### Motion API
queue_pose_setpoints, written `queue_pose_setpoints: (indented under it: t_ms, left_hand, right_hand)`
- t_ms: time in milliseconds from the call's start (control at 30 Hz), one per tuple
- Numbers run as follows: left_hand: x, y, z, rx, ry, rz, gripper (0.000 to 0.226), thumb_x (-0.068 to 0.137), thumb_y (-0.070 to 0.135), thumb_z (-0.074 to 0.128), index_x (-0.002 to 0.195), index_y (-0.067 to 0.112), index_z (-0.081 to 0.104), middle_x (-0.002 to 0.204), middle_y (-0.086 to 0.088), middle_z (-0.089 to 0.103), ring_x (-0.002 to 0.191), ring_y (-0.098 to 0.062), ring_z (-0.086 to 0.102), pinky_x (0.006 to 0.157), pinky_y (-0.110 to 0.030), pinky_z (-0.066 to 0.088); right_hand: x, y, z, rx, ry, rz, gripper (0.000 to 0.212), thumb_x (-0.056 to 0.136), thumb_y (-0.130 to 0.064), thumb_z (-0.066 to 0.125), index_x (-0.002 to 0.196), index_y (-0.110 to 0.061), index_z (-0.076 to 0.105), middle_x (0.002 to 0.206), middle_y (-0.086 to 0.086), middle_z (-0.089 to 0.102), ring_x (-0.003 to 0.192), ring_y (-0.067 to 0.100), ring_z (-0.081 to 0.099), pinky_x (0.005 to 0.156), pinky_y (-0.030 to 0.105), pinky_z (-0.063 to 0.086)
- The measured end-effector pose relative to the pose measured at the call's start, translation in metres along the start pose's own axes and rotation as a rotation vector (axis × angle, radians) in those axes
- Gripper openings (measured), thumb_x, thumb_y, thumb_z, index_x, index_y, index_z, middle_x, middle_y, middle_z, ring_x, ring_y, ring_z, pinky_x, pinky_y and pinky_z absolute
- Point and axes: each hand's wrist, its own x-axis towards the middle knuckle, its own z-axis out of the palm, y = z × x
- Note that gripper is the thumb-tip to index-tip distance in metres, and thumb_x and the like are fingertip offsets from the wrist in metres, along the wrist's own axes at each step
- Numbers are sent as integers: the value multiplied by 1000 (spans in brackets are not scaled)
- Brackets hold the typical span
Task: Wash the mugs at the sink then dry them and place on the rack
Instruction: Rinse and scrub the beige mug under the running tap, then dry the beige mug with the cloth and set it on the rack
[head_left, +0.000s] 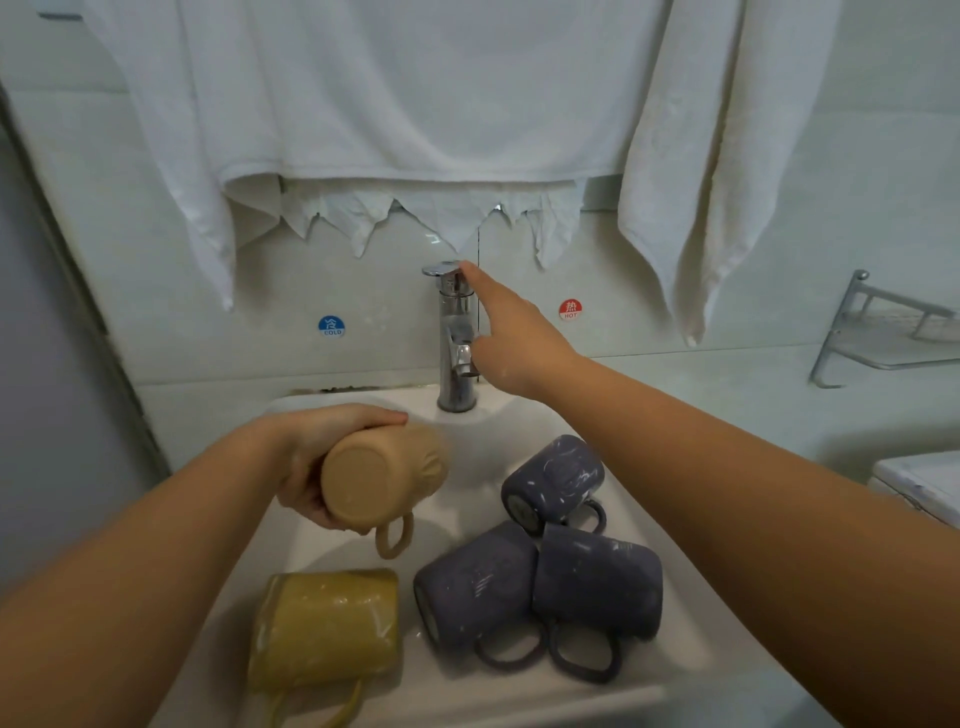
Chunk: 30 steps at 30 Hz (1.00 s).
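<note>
My left hand (317, 457) grips a beige mug (382, 480) on its side over the white sink (467, 704), base toward me, handle hanging down. My right hand (511, 332) reaches to the chrome tap (456, 338), with an outstretched finger touching the lever on top. In the basin lie a yellow mug (324, 626) at the front left and three purple-grey mugs (553, 480) (475, 584) (597, 582) on their sides at the right. No water stream is visible.
White towels (395, 104) hang on the wall above the tap, another (711, 171) at the right. A metal wall rack (883, 332) sits at the far right. Cold (331, 326) and hot (570, 309) stickers flank the tap. A white object (919, 483) stands right of the sink.
</note>
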Motion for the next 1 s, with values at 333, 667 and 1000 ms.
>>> queue_pose_setpoints:
  t_ms: [333, 667, 1000]
  left_hand:
    - [-10, 11, 20, 529, 193, 111, 93, 64, 73, 69, 129, 11, 45, 118, -13, 62, 98, -28, 64, 83, -36, 53]
    - [-49, 14, -1, 383, 230, 627, 106, 21, 88, 69, 112, 36, 60, 107, 7, 70, 94, -15, 69, 84, -32, 55]
    - [-109, 106, -18, -263, -140, 782, 79, -1, 54, 92, 68, 17, 80, 80, -12, 75, 65, -19, 73, 49, -25, 55]
  right_hand:
    - [-13, 41, 9, -12, -97, 227, 47, 95, -7, 46, 140, -18, 41, 138, 10, 48, 117, 28, 51, 91, 32, 44]
    - [-16, 85, 10, 675, -441, 555, 29, 95, -20, 54, 121, -7, 58, 103, 12, 68, 90, 23, 68, 81, 35, 55]
    - [27, 79, -87, 646, -391, 610, 30, 97, -25, 53, 122, -11, 58, 107, 9, 68, 95, 22, 67, 85, 34, 55]
